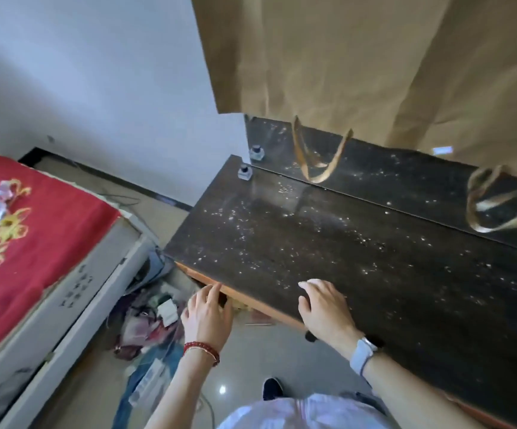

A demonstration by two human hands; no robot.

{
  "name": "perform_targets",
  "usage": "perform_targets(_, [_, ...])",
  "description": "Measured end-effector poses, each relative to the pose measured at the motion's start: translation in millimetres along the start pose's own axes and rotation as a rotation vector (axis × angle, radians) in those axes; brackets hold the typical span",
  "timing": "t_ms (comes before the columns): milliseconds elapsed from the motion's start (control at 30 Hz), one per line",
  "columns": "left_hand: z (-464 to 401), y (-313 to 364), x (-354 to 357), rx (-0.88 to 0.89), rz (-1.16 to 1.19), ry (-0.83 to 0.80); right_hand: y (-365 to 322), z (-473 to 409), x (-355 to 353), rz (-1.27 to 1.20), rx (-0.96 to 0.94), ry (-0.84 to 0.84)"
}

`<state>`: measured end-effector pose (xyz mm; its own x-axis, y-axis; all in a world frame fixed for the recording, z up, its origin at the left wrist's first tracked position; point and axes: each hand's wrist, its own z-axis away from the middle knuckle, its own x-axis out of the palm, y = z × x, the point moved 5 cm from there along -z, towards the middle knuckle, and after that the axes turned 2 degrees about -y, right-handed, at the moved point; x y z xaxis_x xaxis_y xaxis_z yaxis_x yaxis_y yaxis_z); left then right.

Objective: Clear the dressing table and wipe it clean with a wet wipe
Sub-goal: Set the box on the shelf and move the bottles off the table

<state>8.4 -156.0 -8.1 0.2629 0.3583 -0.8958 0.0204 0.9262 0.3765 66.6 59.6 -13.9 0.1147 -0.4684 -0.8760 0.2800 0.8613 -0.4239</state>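
Observation:
The dressing table point(359, 258) has a dark wooden top sprinkled with white specks and dust. A small glass bottle point(245, 172) with a dark cap stands at its far left corner, against the mirror point(406, 178). My right hand point(325, 308) lies flat on the front part of the top, fingers apart; whether a wipe is under it I cannot tell. My left hand point(209, 317) hovers at the table's front left edge with fingers loosely spread, holding nothing. A large brown paper bag point(359, 57) with rope handles hangs over the mirror.
A bed with a red embroidered cover point(18, 230) and a white frame stands at the left. Clothes, bags and papers point(148, 320) are piled on the tiled floor between bed and table. White wall behind.

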Motion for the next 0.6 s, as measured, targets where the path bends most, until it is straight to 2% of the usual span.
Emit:
perform_targets(133, [-44,-58,-33,-0.109,0.034,0.031,-75,-55,15,-0.020,-0.104,-0.100])
perform_targets(267, [-93,-74,-39,-0.146,0.063,-0.019,-109,-119,15,-0.019,-0.129,-0.126])
perform_targets(600, [-244,-56,-40,-0.026,-0.019,-0.164,-133,-310,-10,0.067,-0.038,0.056])
